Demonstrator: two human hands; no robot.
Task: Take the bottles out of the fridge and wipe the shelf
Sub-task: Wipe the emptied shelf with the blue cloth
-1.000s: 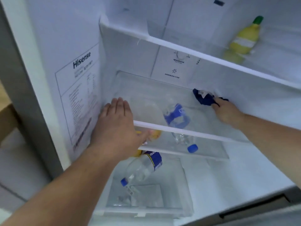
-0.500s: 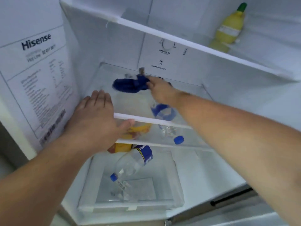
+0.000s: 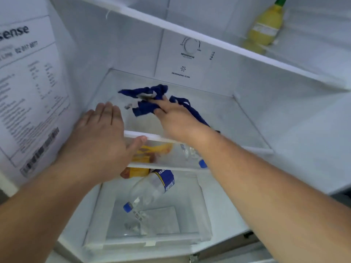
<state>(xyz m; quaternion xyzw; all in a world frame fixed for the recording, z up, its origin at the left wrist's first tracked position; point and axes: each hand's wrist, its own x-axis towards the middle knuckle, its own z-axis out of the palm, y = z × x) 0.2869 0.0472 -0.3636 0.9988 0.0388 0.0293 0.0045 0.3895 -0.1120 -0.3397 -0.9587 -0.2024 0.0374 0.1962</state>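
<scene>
On the sticker [image 3: 28, 88] stuck to the fridge's left inner wall you can read "sense" in large letters; the fine print below blurs out. On the back-wall control panel [image 3: 188, 59] you can read "REFRIGERATOR" under the dial and "DEODORIZING FILTER" lower down. The clear bottle [image 3: 152, 188] in the bottom drawer shows "ISd" on its blue label.

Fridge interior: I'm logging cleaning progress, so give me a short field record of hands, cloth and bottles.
shelf being wiped: glass shelf, no bottles on it
right hand: presses blue cloth on the shelf
left hand: flat on shelf's front left edge, thumb under the rim
below shelf: clear bottle with blue cap lying in the drawer
upper shelf: yellow bottle with green cap
</scene>
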